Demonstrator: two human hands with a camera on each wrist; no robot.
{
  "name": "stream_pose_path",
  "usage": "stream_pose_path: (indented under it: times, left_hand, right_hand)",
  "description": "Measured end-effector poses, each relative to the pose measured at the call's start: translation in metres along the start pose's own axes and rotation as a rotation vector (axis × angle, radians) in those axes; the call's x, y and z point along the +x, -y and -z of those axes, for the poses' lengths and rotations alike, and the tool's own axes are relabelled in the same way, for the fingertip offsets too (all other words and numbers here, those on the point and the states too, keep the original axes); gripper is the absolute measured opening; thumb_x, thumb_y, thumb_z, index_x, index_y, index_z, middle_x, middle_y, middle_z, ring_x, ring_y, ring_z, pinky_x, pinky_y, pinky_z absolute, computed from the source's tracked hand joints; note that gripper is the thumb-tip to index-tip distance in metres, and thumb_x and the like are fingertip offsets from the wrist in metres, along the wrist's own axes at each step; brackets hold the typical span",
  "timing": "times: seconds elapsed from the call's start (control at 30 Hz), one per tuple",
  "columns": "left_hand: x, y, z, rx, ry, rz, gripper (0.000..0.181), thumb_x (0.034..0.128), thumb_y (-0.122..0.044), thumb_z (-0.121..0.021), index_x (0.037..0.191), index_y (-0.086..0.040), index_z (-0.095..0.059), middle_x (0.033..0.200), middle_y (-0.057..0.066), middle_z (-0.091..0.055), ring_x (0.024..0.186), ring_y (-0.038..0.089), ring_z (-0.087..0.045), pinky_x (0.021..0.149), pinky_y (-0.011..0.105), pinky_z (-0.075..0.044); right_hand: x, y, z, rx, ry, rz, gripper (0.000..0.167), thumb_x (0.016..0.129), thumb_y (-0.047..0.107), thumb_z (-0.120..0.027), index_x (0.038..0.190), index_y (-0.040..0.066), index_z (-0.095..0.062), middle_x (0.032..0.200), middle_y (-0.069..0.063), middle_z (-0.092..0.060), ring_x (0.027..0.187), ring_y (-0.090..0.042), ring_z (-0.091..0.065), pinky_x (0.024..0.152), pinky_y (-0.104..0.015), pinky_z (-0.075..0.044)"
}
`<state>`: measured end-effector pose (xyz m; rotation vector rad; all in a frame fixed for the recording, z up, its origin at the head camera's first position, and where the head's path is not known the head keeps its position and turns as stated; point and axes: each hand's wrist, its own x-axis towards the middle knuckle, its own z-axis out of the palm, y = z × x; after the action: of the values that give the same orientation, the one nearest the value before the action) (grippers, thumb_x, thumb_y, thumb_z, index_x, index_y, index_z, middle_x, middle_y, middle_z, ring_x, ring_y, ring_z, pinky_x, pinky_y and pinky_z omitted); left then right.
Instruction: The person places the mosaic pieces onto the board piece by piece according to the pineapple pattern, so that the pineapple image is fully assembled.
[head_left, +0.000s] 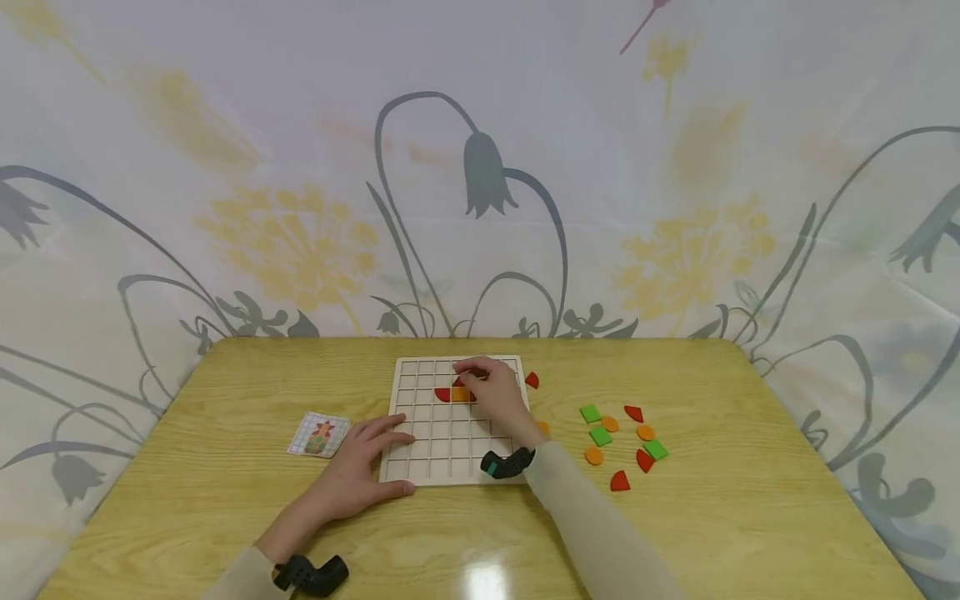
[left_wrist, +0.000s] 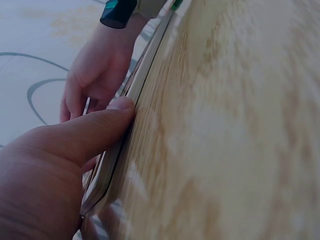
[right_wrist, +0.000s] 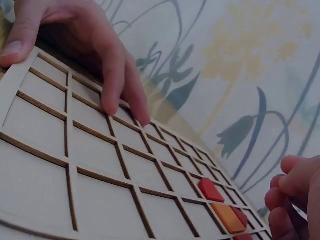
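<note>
Grid board (head_left: 440, 450) lying centrally, left hand (head_left: 360, 467) spreading loose fingers over left edge; right hand (head_left: 497, 393) bending over far red and orange pieces (head_left: 443, 394), partly hiding them; cannot tell whether gripping

Table (head_left: 750, 508), wood-grained, yellowish: a bright patch of light (head_left: 486, 579) is reflected on its near part. Backdrop (head_left: 585, 92), pale, seen behind the table: grey drooping bell-flowers (head_left: 486, 173), yellow flower heads (head_left: 300, 242) and a pink motif (head_left: 659, 4) are printed on it.
</note>
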<state>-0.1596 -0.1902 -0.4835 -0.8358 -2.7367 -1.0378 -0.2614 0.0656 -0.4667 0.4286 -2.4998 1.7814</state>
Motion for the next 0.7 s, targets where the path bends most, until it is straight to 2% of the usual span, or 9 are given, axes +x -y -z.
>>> stream_pose_path:
  times: [0.17, 0.3, 0.47, 0.57, 0.7]
  left_hand:
    - [-0.002, 0.000, 0.000, 0.003, 0.002, -0.004, 0.057, 0.0804, -0.046, -0.081, 0.129, -0.021, -0.065, 0.152, 0.007, -0.044, 0.134, 0.036, -0.037, 0.099, 0.063, -0.037]
    - [-0.002, 0.001, 0.000, 0.010, -0.011, -0.017, 0.056, 0.0804, -0.046, -0.081, 0.127, -0.020, -0.066, 0.151, 0.009, -0.045, 0.132, 0.037, -0.039, 0.097, 0.064, -0.038]
    - [-0.001, 0.000, 0.001, 0.001, 0.007, 0.005, 0.058, 0.0789, -0.046, -0.083, 0.128, -0.020, -0.066, 0.152, 0.007, -0.044, 0.134, 0.036, -0.038, 0.100, 0.062, -0.037]
    - [-0.001, 0.000, 0.000, 0.002, 0.013, 0.012, 0.057, 0.0792, -0.046, -0.082, 0.128, -0.021, -0.065, 0.152, 0.007, -0.044, 0.134, 0.036, -0.038, 0.101, 0.062, -0.036]
    - [-0.002, 0.000, 0.000, 0.009, 0.008, 0.006, 0.056, 0.0803, -0.046, -0.082, 0.127, -0.021, -0.066, 0.151, 0.007, -0.044, 0.132, 0.036, -0.040, 0.099, 0.062, -0.038]
  right_hand:
    - [-0.001, -0.001, 0.024, 0.014, -0.041, -0.014, 0.018, 0.098, 0.005, -0.062, 0.111, -0.001, -0.073, 0.108, -0.013, -0.070, 0.092, -0.022, -0.063, 0.074, -0.027, -0.050]
    - [-0.002, -0.009, 0.051, -0.036, -0.072, -0.036, 0.019, 0.099, 0.008, -0.061, 0.112, 0.001, -0.073, 0.110, -0.014, -0.070, 0.096, -0.024, -0.062, 0.075, -0.029, -0.049]
    - [-0.010, -0.022, 0.085, -0.068, -0.101, -0.082, 0.020, 0.099, 0.008, -0.060, 0.114, 0.001, -0.073, 0.111, -0.014, -0.069, 0.096, -0.026, -0.062, 0.075, -0.030, -0.050]
    - [-0.017, -0.029, 0.104, -0.116, -0.088, -0.086, 0.021, 0.098, 0.007, -0.061, 0.114, -0.001, -0.072, 0.112, -0.015, -0.070, 0.100, -0.027, -0.062, 0.081, -0.033, -0.051]
    - [-0.028, -0.038, 0.122, -0.221, -0.026, -0.059, 0.019, 0.098, 0.008, -0.063, 0.112, 0.001, -0.073, 0.113, -0.014, -0.070, 0.105, -0.030, -0.063, 0.088, -0.042, -0.051]
